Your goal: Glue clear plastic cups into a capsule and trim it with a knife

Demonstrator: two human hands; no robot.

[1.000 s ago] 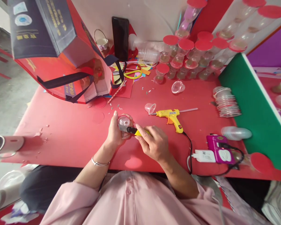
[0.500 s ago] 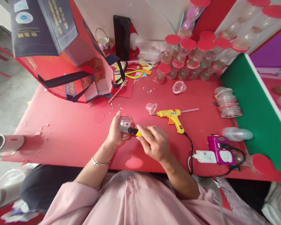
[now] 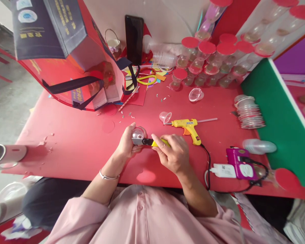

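My left hand (image 3: 127, 142) is closed around a small clear plastic cup (image 3: 138, 133), its round end with a hole facing up. In my right hand (image 3: 175, 149) is a yellow utility knife (image 3: 156, 143). Its blade lies across the near side of the cup, at the cup's surface; whether it cuts in, I cannot tell. A yellow hot glue gun (image 3: 188, 127) lies on the red table just beyond my right hand. By its nozzle a clear cup (image 3: 165, 117) rests on its side, and farther back another clear cup (image 3: 196, 95) lies tipped.
Several red-capped hourglass-like cup pairs (image 3: 205, 47) stand at the back right. A gift bag (image 3: 73, 67) leans over the left side, with scissors (image 3: 146, 79) beside it. A purple power adapter (image 3: 240, 162), stacked cups (image 3: 250, 112) and a green divider (image 3: 271, 112) border the right.
The knife and my right hand have shifted slightly right, with the blade tip now farther right on the cup. My left hand still holds the cup, moved slightly right.
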